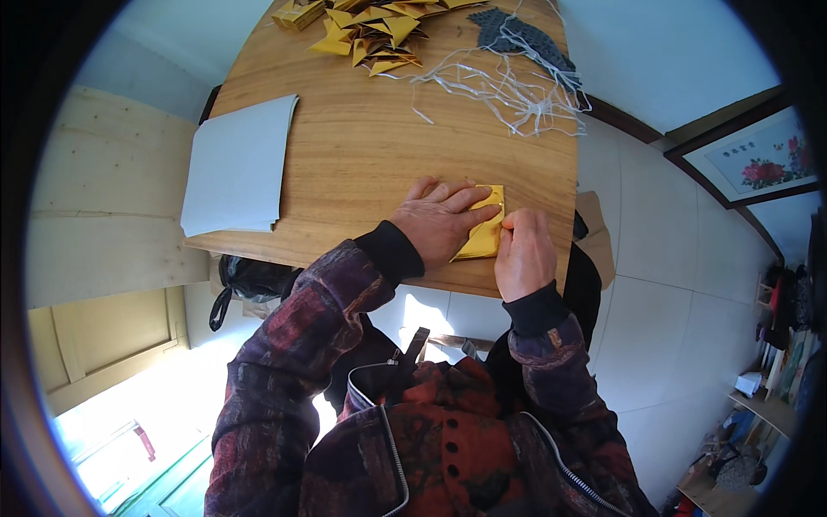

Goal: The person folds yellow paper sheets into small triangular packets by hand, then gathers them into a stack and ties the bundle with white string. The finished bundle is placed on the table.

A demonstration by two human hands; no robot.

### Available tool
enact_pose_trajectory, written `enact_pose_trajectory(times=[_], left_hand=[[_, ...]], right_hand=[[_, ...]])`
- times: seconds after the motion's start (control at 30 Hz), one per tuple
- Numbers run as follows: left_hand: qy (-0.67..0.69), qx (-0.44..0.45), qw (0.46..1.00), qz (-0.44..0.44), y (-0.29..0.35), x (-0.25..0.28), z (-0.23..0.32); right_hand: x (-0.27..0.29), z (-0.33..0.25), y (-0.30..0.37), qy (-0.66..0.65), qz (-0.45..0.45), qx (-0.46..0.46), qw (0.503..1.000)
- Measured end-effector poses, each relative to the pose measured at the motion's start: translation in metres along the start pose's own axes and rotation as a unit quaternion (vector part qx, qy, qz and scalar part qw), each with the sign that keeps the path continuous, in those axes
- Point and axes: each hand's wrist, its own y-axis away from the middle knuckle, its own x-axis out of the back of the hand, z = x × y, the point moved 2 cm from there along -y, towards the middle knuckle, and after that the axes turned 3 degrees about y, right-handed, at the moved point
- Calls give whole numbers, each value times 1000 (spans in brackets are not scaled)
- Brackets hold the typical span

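A small rectangle of folded gold paper lies near the front right edge of the wooden table. My left hand rests across its upper left part with the fingers stretched out flat, hiding some of the paper. At its right edge, my right hand is closed, thumb and forefinger pinching the border. The other fingers of that hand are curled in. The paper's surface looks shiny and lightly creased.
A stack of white sheets covers the table's left side. Folded gold paper pieces are piled at the far edge. Tangled white strings and a dark grey knitted piece lie far right. A black bag sits below the table's left front.
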Motion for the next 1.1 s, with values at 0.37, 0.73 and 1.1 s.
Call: enact_pose_trajectory(times=[0.37, 0.73, 1.1], left_hand=[[1, 4, 1000, 2, 0, 0, 1], [-4, 11, 1000, 0, 0, -3, 0], [-6, 5, 1000, 12, 1, -5, 0]], right_hand=[[3, -6, -4, -37, 26, -28, 999], [3, -5, -2, -31, 37, -11, 999], [3, -7, -1, -67, 48, -38, 996]])
